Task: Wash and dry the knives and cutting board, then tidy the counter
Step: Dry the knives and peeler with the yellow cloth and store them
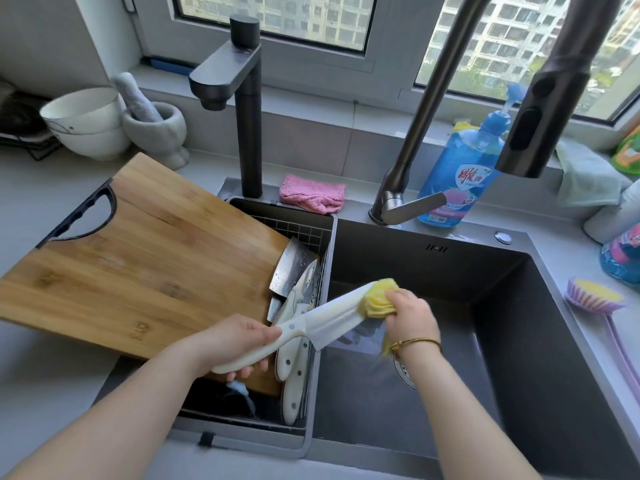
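Observation:
My left hand (239, 339) grips the white handle of a white-bladed knife (332, 315) held over the dark sink (540, 327). My right hand (410, 315) pinches a yellow cloth (379, 296) folded around the blade's tip. A bamboo cutting board (138, 258) leans across the counter and the left rim of the drain basket (317, 410). In that basket lie a steel cleaver (292, 268) and several white-handled knives (292, 368).
Two dark faucets (244, 98) rise behind the sink, and a pull-down spray head (540, 109) hangs at upper right. A pink cloth (311, 197), a blue detergent bottle (457, 174), a mortar (156, 129), white bowls (86, 123) and a purple dish brush (595, 299) stand around the sink.

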